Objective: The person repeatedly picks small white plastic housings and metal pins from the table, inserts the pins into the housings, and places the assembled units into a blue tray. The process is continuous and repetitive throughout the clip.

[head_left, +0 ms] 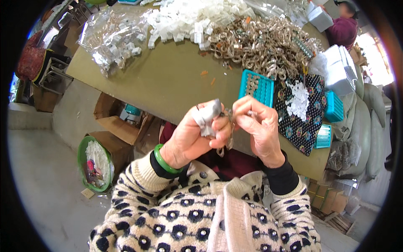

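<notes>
Above my lap, at the table's near edge, both hands are close together. My left hand (191, 130), its thumb wrapped in white tape (206, 117), has its fingers curled around a small bundle of clear-beige looped strand (229, 140). Part of the bundle dangles below the fingers. My right hand (260, 128) pinches at the upper end of this strand, thumb against forefinger; exactly what lies between the fingertips is too small to make out. A green bangle (164, 161) circles my left wrist. Behind my right hand lies a teal plastic basket (264, 90) with small beige pieces in it.
A heap of brownish looped strands (264, 48) covers the table's far right, beside white plastic pieces (184, 19) and clear bags (111, 38). White bits (298, 101) lie on a patterned cloth (308, 130). A green tub (82, 168) stands lower left. Another person (342, 31) sits far right.
</notes>
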Motion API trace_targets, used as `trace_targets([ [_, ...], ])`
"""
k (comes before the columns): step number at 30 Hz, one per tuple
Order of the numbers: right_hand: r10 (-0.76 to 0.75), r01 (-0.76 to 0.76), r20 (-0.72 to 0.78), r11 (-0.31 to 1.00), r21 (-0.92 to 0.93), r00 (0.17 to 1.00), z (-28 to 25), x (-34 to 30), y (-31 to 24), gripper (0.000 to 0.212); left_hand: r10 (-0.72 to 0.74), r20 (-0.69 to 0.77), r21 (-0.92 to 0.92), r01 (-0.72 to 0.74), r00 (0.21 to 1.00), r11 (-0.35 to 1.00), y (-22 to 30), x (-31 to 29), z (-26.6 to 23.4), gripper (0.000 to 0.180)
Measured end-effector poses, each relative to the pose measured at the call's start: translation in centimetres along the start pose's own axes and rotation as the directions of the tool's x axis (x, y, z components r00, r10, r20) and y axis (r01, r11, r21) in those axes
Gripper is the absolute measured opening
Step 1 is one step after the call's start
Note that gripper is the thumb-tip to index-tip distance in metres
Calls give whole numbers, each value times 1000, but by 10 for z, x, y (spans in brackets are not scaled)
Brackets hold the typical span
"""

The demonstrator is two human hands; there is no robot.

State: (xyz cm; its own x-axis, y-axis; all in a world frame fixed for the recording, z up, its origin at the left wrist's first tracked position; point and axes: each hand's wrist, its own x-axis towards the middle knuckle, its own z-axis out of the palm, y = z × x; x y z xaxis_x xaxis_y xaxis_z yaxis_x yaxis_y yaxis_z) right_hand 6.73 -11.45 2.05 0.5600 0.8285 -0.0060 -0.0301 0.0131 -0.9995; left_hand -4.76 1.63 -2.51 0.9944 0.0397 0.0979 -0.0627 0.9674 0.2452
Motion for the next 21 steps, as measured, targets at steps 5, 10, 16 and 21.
trace_targets([
  [5, 25, -25, -13, 1000, -17, 1000, -3, -3, -1, 5, -23, -97, -47, 18, 995, 999, -5, 0, -4, 24],
  [10, -40, 38, -9, 992, -120, 999, -14, -3, 4, 4, -37, -148, 62, 46, 988, 997, -11, 3, -1, 18],
  [16, 31, -30, -39, 999, 28, 999, -15, -6, 6, 6, -27, -135, 131, 45, 991, 990, -15, 9, 7, 16],
  [21, -362, 378, 128, 801, -465, 923, -18, -10, -2, 20, -79, -263, 112, 112, 962, 987, -3, 13, 19, 20],
])
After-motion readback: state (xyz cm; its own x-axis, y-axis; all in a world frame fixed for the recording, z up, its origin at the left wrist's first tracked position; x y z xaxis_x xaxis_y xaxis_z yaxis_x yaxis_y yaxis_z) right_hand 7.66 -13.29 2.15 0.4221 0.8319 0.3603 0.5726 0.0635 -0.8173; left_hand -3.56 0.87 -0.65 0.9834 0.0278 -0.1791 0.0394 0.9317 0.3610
